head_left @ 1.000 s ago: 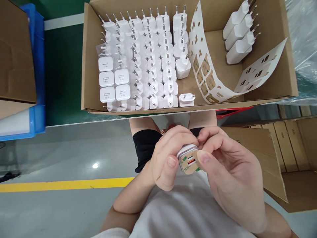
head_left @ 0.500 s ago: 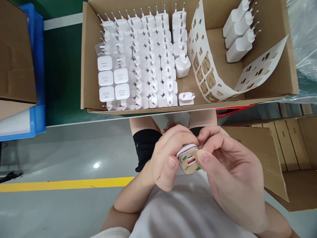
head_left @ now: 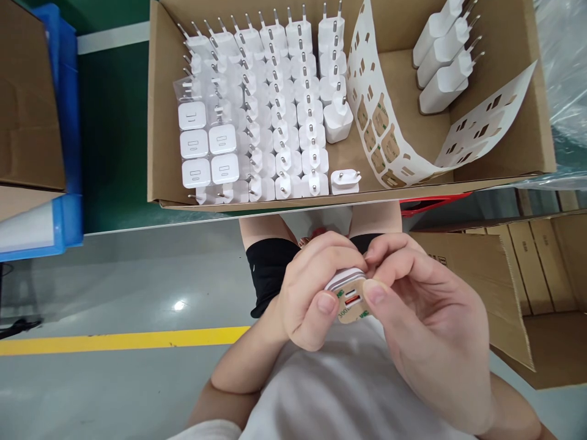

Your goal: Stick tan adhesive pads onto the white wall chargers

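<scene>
My left hand [head_left: 312, 293] is closed around a white USB wall charger [head_left: 343, 276], its port face turned up towards me. On that face lies a tan adhesive sticker [head_left: 352, 311] with green print; a dark slot and an orange slot show through its cutouts. Thumb and forefinger of my right hand [head_left: 413, 305] pinch the sticker's right edge against the charger. Whether that edge is stuck down or lifted is hidden by the thumb. The charger's pins are out of sight behind my fingers.
Beyond my hands, a cardboard box [head_left: 257, 206] on the green table holds rows of white chargers [head_left: 284, 137] with pins up. A curved sticker sheet [head_left: 403, 168] and several upright chargers [head_left: 444, 85] fill its right side. An open carton [head_left: 550, 360] stands at the right, blue bins [head_left: 68, 183] at the left.
The charger has tilted slightly in my left hand, and the left thumb now lies nearer the sticker's left edge. The right hand keeps its pinch at the right edge.
</scene>
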Demonstrator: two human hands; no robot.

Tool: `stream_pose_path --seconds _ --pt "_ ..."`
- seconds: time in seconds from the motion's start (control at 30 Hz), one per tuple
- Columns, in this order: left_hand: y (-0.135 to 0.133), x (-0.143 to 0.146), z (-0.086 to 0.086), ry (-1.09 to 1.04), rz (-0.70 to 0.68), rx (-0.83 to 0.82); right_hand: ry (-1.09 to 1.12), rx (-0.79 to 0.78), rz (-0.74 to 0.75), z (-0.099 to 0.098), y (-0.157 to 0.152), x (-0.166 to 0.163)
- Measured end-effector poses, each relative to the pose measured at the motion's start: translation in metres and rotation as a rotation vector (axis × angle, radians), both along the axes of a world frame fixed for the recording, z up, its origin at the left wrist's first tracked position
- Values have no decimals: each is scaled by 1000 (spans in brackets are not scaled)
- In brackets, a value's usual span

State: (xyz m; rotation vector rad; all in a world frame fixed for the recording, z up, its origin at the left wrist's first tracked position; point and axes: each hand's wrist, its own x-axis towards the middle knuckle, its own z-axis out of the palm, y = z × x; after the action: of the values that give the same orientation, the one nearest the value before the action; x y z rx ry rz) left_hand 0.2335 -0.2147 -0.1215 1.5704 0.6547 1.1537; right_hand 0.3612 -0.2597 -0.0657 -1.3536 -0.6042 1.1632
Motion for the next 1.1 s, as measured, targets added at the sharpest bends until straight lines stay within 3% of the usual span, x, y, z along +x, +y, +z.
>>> stream_pose_path --seconds 1.1 --pt "1 -2 2 43 38 52 -145 60 -28 1 -2 -4"
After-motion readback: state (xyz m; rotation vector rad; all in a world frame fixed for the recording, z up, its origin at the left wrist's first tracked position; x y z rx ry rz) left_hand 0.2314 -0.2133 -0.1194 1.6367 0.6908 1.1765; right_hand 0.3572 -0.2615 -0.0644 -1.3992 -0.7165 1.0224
